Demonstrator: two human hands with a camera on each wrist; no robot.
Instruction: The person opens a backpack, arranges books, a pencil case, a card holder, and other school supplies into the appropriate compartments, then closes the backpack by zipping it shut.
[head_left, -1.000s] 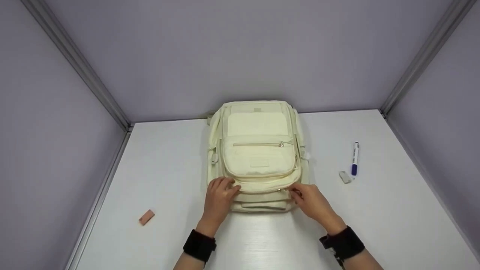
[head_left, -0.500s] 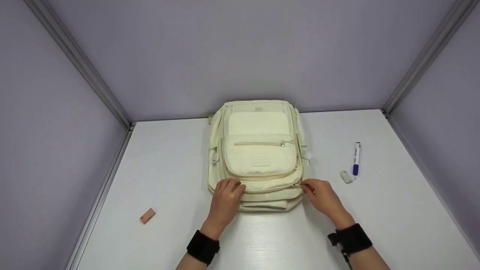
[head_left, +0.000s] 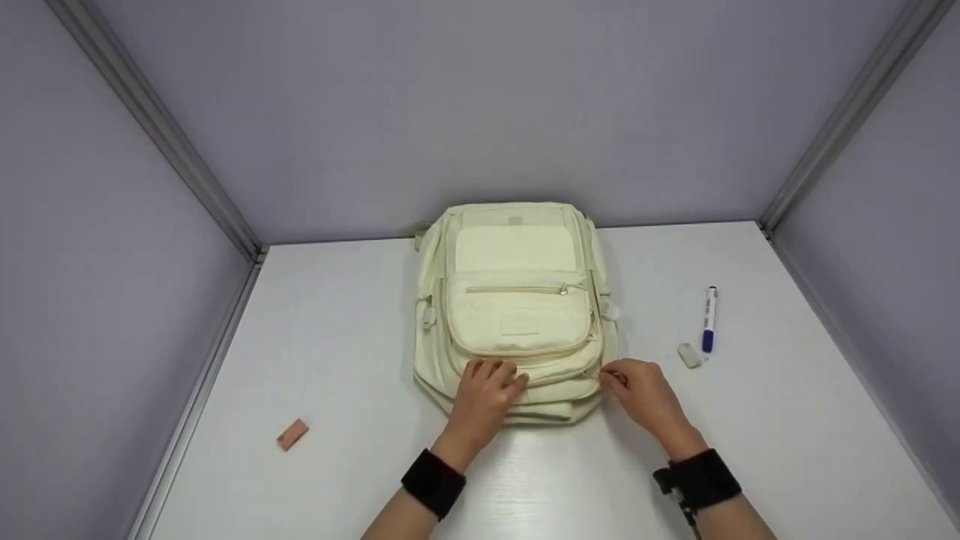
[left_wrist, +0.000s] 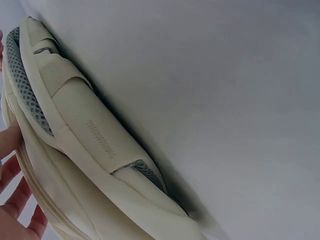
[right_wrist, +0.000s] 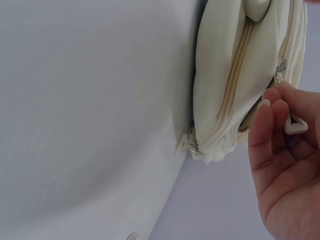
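A cream backpack [head_left: 517,307] lies flat on the white table [head_left: 337,337], front pockets up, its top end toward me. My left hand [head_left: 491,379] rests on that near end, fingers pressing the fabric beside the main zipper; in the left wrist view its fingertips [left_wrist: 12,167] lie against the bag's edge [left_wrist: 90,145]. At the bag's near right corner my right hand [head_left: 619,376] pinches the zipper pull [head_left: 602,373]. The right wrist view shows that hand [right_wrist: 280,107] holding a small white pull tab [right_wrist: 295,123] just below the metal slider [right_wrist: 280,67].
A blue and white marker [head_left: 709,319] and a small grey block [head_left: 690,355] lie to the right of the bag. A pinkish eraser [head_left: 292,434] sits at the near left. Lilac walls close in the table on three sides.
My left hand has slid right along the bag's near end toward the middle. My right hand drew the zipper pull a little rightward to the corner, then held there.
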